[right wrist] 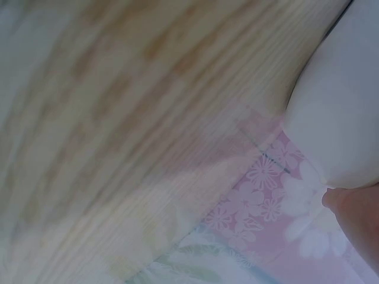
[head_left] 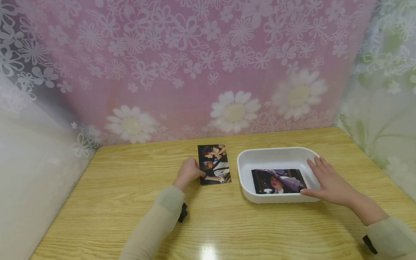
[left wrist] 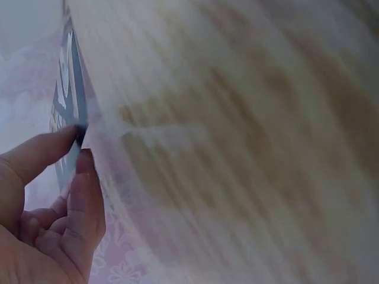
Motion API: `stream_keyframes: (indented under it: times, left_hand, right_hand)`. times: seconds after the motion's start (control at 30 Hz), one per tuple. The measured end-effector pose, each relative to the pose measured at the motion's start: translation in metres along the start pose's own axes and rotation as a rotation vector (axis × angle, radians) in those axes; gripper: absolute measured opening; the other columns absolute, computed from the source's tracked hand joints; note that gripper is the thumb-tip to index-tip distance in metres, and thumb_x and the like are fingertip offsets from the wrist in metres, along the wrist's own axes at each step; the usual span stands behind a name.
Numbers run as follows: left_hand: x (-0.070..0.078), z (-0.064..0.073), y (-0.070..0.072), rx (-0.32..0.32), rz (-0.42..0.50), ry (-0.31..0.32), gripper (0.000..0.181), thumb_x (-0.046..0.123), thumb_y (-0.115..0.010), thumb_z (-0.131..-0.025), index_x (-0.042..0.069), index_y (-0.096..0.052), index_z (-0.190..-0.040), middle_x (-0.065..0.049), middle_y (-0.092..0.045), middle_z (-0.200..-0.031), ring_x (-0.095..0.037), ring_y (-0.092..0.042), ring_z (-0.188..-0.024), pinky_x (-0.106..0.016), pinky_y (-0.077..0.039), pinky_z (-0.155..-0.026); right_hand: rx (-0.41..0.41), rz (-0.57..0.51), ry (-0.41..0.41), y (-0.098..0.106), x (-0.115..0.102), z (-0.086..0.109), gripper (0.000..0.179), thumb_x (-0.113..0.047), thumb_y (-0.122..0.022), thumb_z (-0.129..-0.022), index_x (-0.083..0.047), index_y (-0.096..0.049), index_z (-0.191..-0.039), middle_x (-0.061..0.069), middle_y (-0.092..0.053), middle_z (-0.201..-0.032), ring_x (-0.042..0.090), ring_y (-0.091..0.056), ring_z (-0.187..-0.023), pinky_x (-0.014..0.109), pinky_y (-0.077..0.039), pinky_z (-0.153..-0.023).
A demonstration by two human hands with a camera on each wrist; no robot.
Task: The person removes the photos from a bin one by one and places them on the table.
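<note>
My left hand [head_left: 188, 172] pinches the left edge of a photo card [head_left: 217, 171] between thumb and fingers. Its printed side, two people against a dark background, faces up in the head view. From the left wrist, the card [left wrist: 70, 94] appears nearly edge-on and reflects light. To the right stands a white plastic tray [head_left: 276, 198] with rounded corners. Inside lies another photo card [head_left: 279, 180], showing a person in a wide purple hat, apparently on top of others. My right hand [head_left: 329, 182] rests with spread fingers over the tray's right rim, its thumb at the front rim.
Both hands are over a wood-grain table [head_left: 91, 216]. A pink floral curtain [head_left: 190, 67] hangs behind its back edge. Pale patterned sheets [head_left: 399, 94] hang along both sides. Dark straps [head_left: 183, 213] show at the wrists.
</note>
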State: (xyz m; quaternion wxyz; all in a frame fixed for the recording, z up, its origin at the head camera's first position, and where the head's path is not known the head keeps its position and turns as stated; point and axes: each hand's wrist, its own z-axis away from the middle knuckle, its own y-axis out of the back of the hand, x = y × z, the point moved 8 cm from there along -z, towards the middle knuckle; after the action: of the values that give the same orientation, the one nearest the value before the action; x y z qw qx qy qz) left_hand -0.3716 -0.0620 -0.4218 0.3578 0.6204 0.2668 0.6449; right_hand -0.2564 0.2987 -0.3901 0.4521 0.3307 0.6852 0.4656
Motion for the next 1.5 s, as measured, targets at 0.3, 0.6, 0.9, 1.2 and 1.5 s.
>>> stream_keyframes:
  times: [0.3,0.6,0.9,1.2,1.5]
  left_hand:
    - [0.004,-0.001,-0.012,-0.070,-0.088,-0.005,0.047,0.016,-0.079,-0.065,0.013,-0.035,-0.048,0.003,-0.027,-0.046,-0.012,-0.029,-0.042,-0.025,-0.027,-0.042]
    - [0.003,-0.001,-0.014,-0.086,-0.128,0.025,0.034,0.020,-0.080,-0.064,0.008,-0.048,-0.064,-0.002,-0.039,-0.059,-0.015,-0.036,-0.052,-0.028,-0.031,-0.048]
    - [0.007,-0.001,-0.012,-0.079,-0.183,0.009,0.046,0.023,-0.080,-0.064,0.003,-0.059,-0.100,-0.009,-0.058,-0.094,-0.019,-0.049,-0.072,-0.035,-0.043,-0.063]
    - [0.010,-0.002,-0.014,-0.120,-0.240,0.002,0.040,0.024,-0.077,-0.068,0.003,-0.057,-0.094,-0.007,-0.055,-0.084,-0.019,-0.046,-0.067,-0.033,-0.039,-0.058]
    - [0.011,-0.002,-0.019,-0.154,-0.259,-0.025,0.053,0.025,-0.076,-0.069,0.000,-0.056,-0.110,-0.012,-0.056,-0.106,-0.022,-0.052,-0.081,-0.035,-0.043,-0.069]
  right_hand:
    - [-0.002,-0.012,-0.006,-0.001,0.000,0.002,0.098,-0.043,-0.065,-0.075,0.013,-0.013,-0.135,0.040,-0.008,-0.134,0.045,0.003,-0.127,0.056,-0.002,-0.099]
    - [-0.008,-0.017,-0.010,-0.001,0.001,0.002,0.099,-0.043,-0.065,-0.076,0.011,-0.009,-0.136,0.040,-0.006,-0.134,0.046,0.003,-0.126,0.056,-0.001,-0.098]
    - [-0.014,-0.012,-0.009,0.000,0.001,0.000,0.098,-0.044,-0.064,-0.076,0.010,-0.009,-0.137,0.039,-0.006,-0.135,0.047,0.001,-0.126,0.057,-0.001,-0.098]
    - [-0.012,-0.007,-0.004,0.000,0.002,-0.001,0.098,-0.044,-0.064,-0.076,0.012,-0.011,-0.136,0.039,-0.005,-0.135,0.046,0.002,-0.126,0.057,-0.002,-0.098]
    - [0.002,-0.003,0.007,0.000,0.001,0.000,0.096,-0.044,-0.064,-0.076,0.013,-0.015,-0.135,0.040,-0.009,-0.134,0.047,0.000,-0.126,0.055,-0.001,-0.099]
